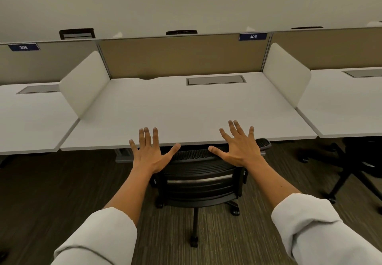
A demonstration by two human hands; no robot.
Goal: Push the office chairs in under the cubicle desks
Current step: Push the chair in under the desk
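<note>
A black mesh office chair (198,180) stands with its seat under the front edge of the white cubicle desk (186,109) labelled 305; only its backrest, one armrest and its wheeled base show. My left hand (149,153) hovers with fingers spread over the backrest's left top corner. My right hand (239,147) is spread the same way over the right top corner. Both palms face down and hold nothing; whether they touch the backrest I cannot tell.
White side dividers (82,87) and a tan back panel (182,58) enclose the desk. A second black chair base (349,169) sits under the right neighbouring desk (347,103). The desk labelled 306 (31,118) is at left. Striped dark carpet (62,192) covers the floor.
</note>
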